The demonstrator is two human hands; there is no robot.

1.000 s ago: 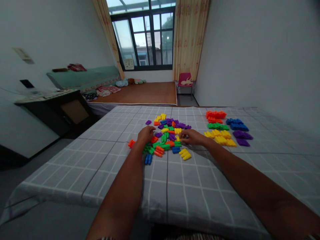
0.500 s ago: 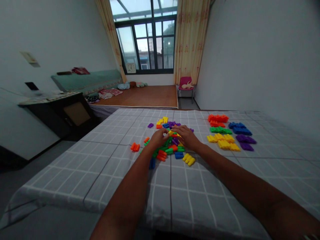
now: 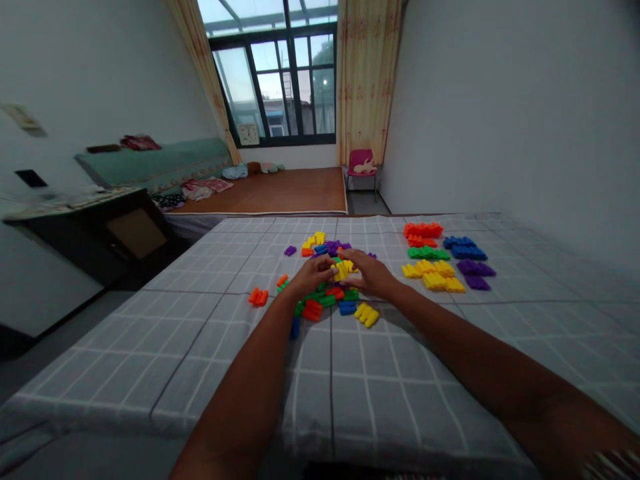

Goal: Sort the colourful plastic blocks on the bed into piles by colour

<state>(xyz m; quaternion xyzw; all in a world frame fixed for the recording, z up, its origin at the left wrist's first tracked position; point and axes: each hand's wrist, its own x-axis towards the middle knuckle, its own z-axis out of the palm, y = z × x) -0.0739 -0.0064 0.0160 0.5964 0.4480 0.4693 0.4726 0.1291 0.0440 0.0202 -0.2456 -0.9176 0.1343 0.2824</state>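
Over a loose pile of coloured plastic building blocks, my two hands face each other. My left hand (image 3: 313, 275) pinches a yellow block (image 3: 341, 272) at its left side. My right hand (image 3: 369, 273) curves round the yellow piece from the right, with fingers above and thumb below. Whether this is one block or two together is hard to make out. Beneath and around the hands lie green blocks (image 3: 327, 301), purple blocks (image 3: 336, 247), an orange block (image 3: 313, 310), a blue block (image 3: 347, 308) and another yellow block (image 3: 367, 315). My hands hide part of the pile.
Colour-sorted rows stand at right: orange (image 3: 423, 231), green (image 3: 429, 253), yellow (image 3: 436, 275), blue (image 3: 465, 248) and purple (image 3: 476, 270). A separate orange block (image 3: 259, 297) lies left of the pile. Grey checked cloth (image 3: 400, 380) covers the table. Beyond it is a bed (image 3: 300, 190).
My hands have lifted slightly from the pile, and the yellow piece now shows between them. The whole view has shifted, so the room and table appear further left.
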